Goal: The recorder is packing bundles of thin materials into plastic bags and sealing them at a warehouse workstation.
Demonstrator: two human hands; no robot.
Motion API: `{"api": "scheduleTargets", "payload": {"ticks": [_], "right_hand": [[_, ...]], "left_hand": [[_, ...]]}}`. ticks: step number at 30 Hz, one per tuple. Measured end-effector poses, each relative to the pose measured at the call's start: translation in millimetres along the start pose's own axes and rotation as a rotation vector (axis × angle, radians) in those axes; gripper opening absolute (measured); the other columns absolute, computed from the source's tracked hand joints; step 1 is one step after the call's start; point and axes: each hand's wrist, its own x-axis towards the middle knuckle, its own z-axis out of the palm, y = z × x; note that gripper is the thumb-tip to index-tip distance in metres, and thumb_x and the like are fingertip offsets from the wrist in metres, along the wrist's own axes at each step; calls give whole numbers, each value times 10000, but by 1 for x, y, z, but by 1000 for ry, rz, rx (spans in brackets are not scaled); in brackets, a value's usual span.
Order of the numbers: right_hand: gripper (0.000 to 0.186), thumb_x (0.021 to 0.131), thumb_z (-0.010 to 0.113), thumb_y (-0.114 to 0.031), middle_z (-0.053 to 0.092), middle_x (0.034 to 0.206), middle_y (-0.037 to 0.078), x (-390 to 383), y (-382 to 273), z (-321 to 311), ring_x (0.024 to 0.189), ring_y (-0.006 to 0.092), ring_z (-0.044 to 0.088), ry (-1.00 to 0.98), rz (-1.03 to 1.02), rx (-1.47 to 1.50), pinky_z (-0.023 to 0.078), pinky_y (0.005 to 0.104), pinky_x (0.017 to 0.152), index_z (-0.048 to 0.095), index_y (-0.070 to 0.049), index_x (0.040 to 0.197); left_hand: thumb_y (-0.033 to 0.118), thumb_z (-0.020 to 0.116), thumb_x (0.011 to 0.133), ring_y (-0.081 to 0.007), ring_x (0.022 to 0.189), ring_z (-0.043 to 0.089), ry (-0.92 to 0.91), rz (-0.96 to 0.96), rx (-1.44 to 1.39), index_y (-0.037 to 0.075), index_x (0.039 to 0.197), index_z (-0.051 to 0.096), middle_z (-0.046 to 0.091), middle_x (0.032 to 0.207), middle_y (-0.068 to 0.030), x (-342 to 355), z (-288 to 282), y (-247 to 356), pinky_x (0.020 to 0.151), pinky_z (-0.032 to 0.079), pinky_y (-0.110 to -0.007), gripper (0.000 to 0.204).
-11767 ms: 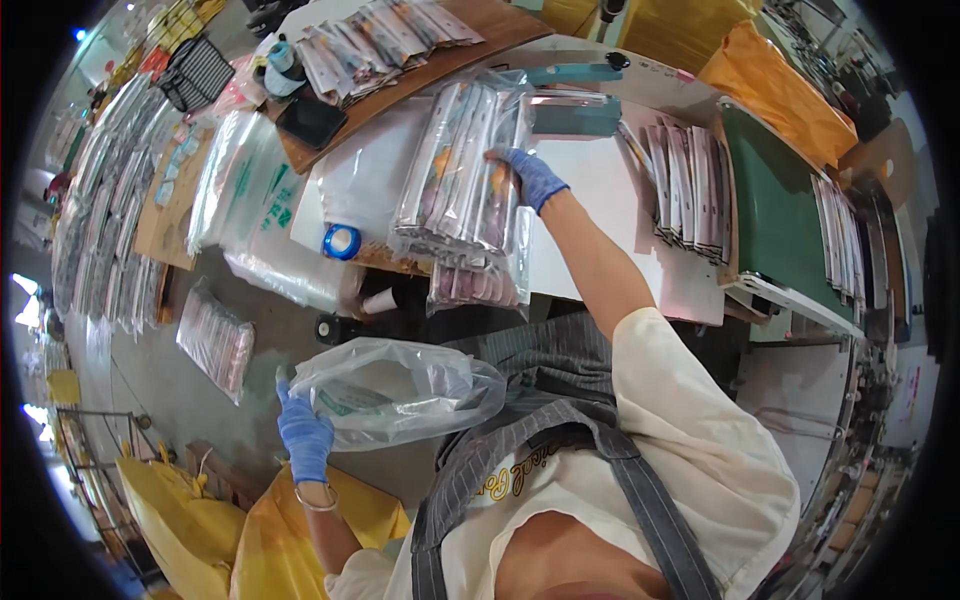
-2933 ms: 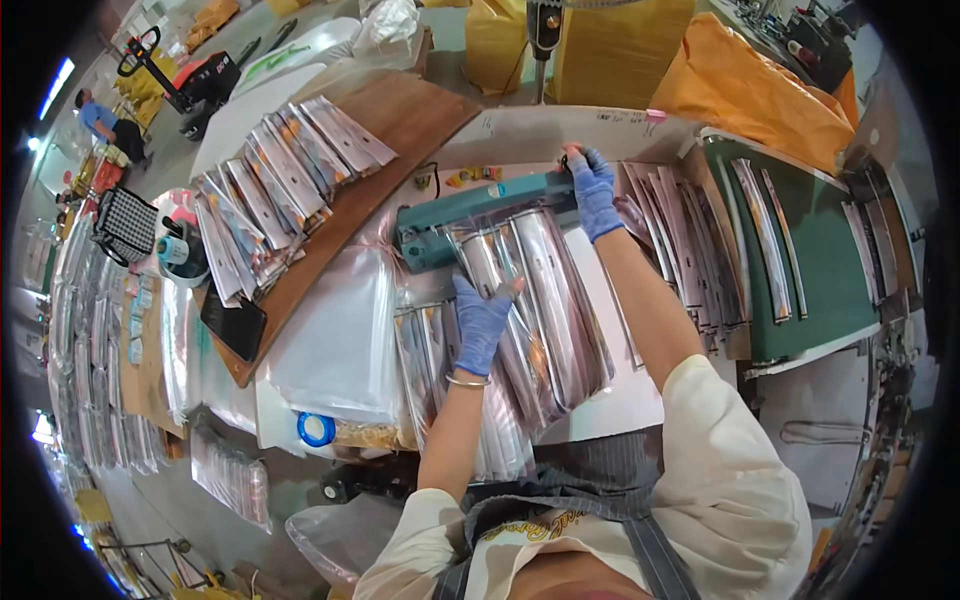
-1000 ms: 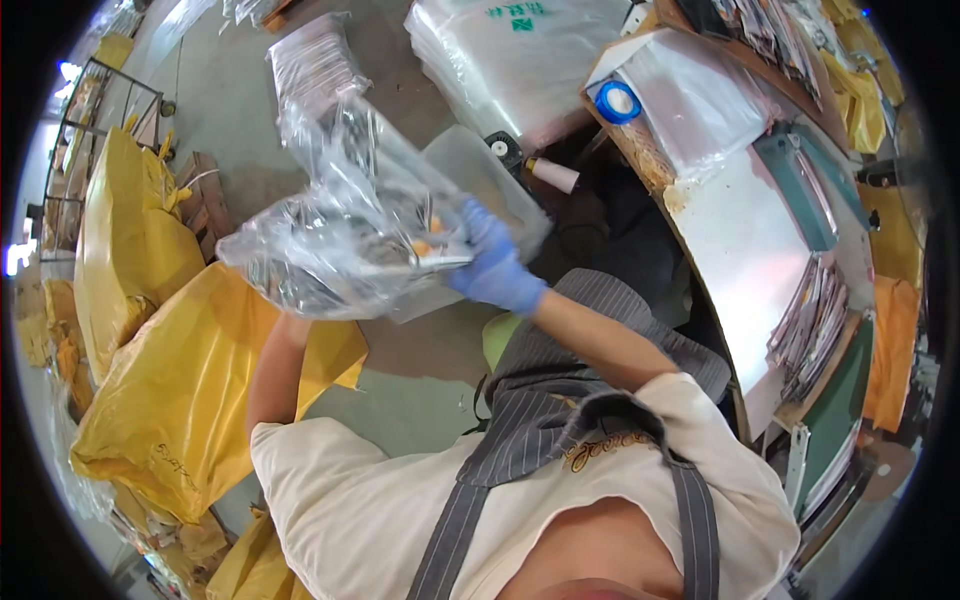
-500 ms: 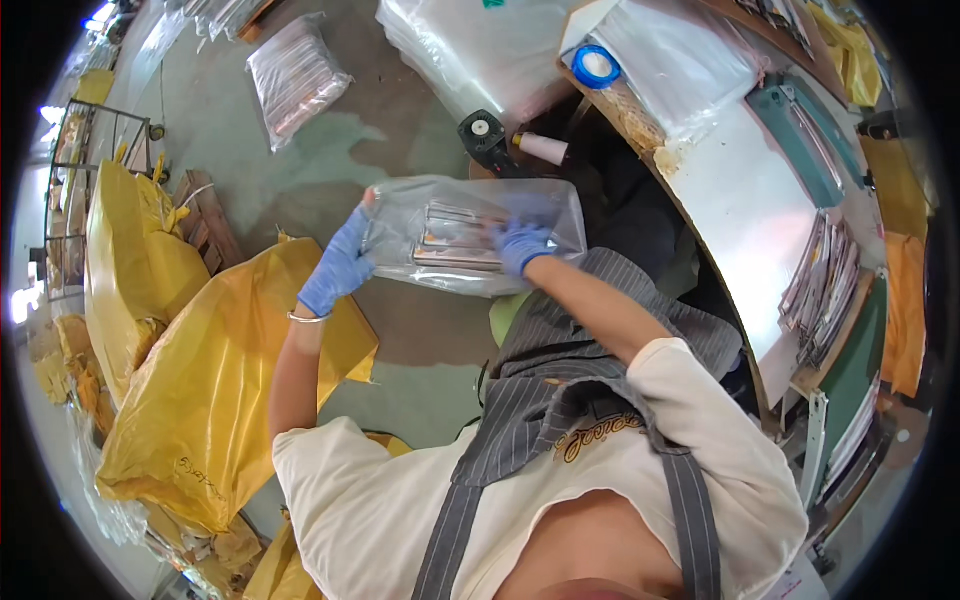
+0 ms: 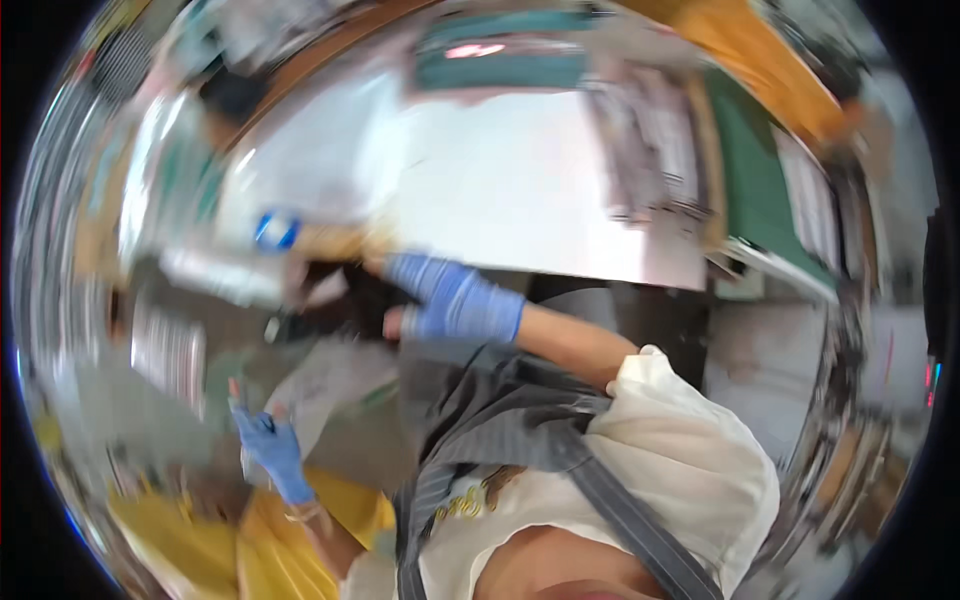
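Note:
The whole picture is smeared by motion. My left hand [image 5: 270,450], in a blue glove, is low on the left at the lower left edge of a clear plastic bag [image 5: 335,385] and seems to grip it. My right hand [image 5: 455,300], also gloved in blue, is stretched out to the left just below the front edge of the white table [image 5: 500,180], above the bag. The blur hides whether its fingers hold anything.
A blue tape roll [image 5: 275,230] lies near the table's left corner. Stacks of silvery packets [image 5: 650,150] and a green mat [image 5: 770,180] are on the right, a teal device [image 5: 500,50] at the back. Yellow sacks [image 5: 200,540] lie on the floor at the lower left.
My view has swung from the floor and sacks back up to the table. My right hand has left the bag and moved up to the table's edge; my left hand stays by the bag.

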Motion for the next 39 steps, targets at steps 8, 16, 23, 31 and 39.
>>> {"api": "scheduleTargets", "payload": {"ticks": [8,16,23,31,39], "right_hand": [[894,683,570,-639,486,1183,267,-196,257,-364,1096,371,479,1088,1255,-766,398,373,908,436,83,1193],[727,732,549,-607,499,1013,187,-200,237,-328,931,262,487,1420,1097,131,392,343,822,500,45,1049],[574,747,564,-567,552,707,104,-186,142,-131,696,173,481,1200,666,874,400,341,675,623,1,803],[855,600,772,-385,507,1187,158,-172,61,-63,1095,257,466,772,524,602,349,340,955,391,24,1246],[1220,359,900,-250,377,1258,117,-112,15,-207,1174,225,354,780,-90,126,262,322,1019,205,15,1326]], "left_hand": [[190,743,685,-268,1225,351,-1014,298,-455,-40,1337,237,305,1352,-203,-1,387,272,1003,300,-335,857],[366,557,838,-218,894,562,-1912,-184,-983,43,1124,521,572,1034,-92,28,598,402,819,457,-323,433],[273,598,816,-219,1072,479,-1301,123,-719,32,1283,402,471,1214,-126,-22,440,286,933,393,-340,561],[259,582,826,-207,1041,501,-1889,-308,-565,42,1278,413,479,1212,-110,62,408,190,911,409,-332,529],[335,541,831,-218,1051,507,-1577,-105,-1104,76,1280,417,470,1241,-101,57,289,248,917,407,-351,533]]}}
